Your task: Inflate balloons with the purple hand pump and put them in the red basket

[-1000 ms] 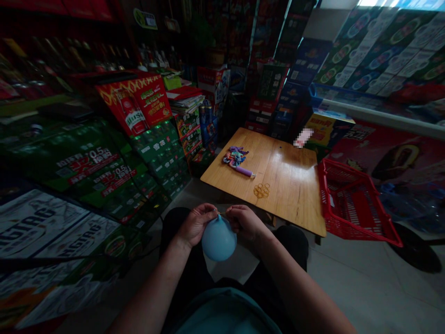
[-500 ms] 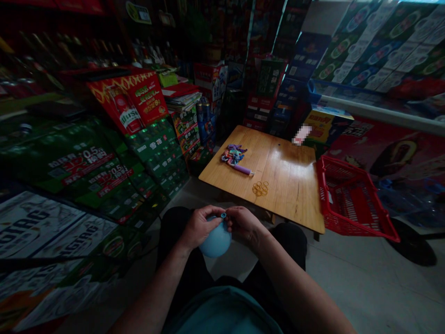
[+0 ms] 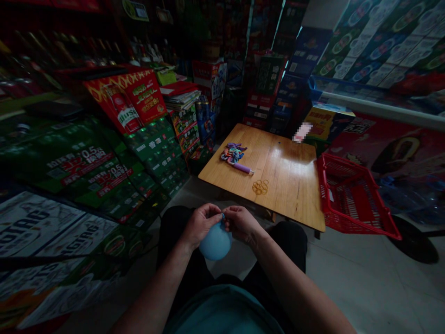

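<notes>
An inflated light-blue balloon (image 3: 215,242) hangs between my knees with its neck upward. My left hand (image 3: 203,224) is closed at the neck, thumb and fingers pinching it from the left. From the right, my right hand (image 3: 239,221) pinches the same neck, its fingertips meeting those of the left. A small bit of blue rubber shows between the fingertips; whether anything is wound round it I cannot tell. On the wooden table (image 3: 288,185) ahead lie several rubber bands (image 3: 260,187), a purple hand pump (image 3: 243,168) and a pile of uninflated balloons (image 3: 234,152).
A red shopping basket (image 3: 358,197) stands against the table's right side. Stacked green beer cases (image 3: 156,157) line the left. Behind the table are more cartons (image 3: 260,109), and a yellow and blue box (image 3: 327,123) sits near its far right corner.
The balloon's mouth, a visible ring before, is now mostly hidden between the fingertips. Both hands stay at the neck, and the view has shifted slightly.
</notes>
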